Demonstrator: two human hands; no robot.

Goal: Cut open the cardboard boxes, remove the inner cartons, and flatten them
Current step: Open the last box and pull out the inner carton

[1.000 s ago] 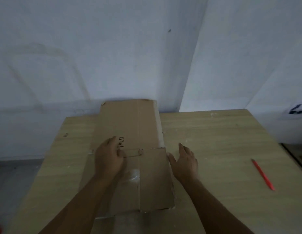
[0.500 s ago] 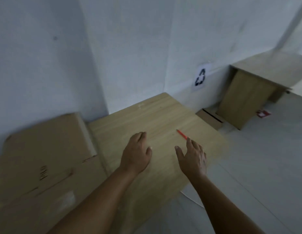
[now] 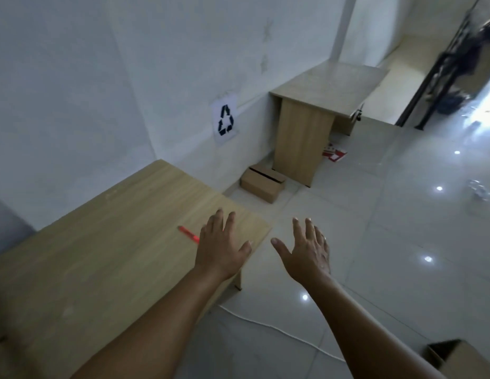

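Beyond both empty, spread-fingered hands, left hand (image 3: 220, 248) over the table (image 3: 107, 242) beside a red cutter (image 3: 188, 234), right hand (image 3: 306, 253) above the floor, sits a cardboard box (image 3: 263, 183).

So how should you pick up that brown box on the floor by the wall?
Probably with both hands on the short ends of the cardboard box, coming from above on the open-floor side: it lies flat and long, with the wall and desk crowding its far sides.

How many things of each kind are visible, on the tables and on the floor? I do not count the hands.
Wooden tables: 2
Cardboard boxes on the floor: 2
Red cutter: 1
Recycling sign: 1
Red-and-white item on the floor: 1
White cable: 1
Total: 8
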